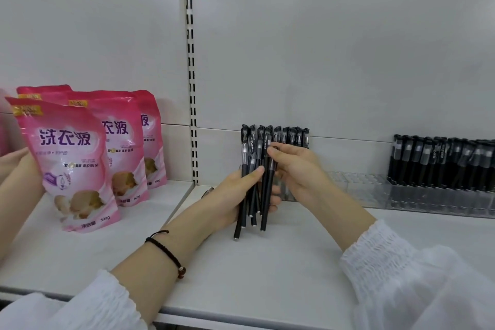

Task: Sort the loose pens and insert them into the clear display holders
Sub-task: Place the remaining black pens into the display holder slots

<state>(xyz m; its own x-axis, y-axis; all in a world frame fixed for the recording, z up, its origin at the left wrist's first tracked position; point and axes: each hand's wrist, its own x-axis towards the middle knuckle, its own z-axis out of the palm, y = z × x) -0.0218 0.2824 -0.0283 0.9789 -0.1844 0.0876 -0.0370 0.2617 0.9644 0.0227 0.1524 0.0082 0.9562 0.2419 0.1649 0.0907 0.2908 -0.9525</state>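
Right now I am gripping the bundle of black pens (253, 213) in my left hand (238, 190) at twelve o'clock over the white shelf (267, 281), fingers curling round the barrels mid-length. They are running near upright, capped ends toward twelve, butt ends toward six. My right hand (297, 169) is pinching one pen (265, 209) near its cap. I am judging them light, stiff and rather slick, so gripping near the cap should be steering best. Farther off at two o'clock the clear display holder (359, 185) is sitting, its far slots holding standing pens (442, 163)

Left hand (241, 191) gripping black pens (263, 211), right hand (297, 171) pinching one pen (266, 142), white shelf (267, 276)
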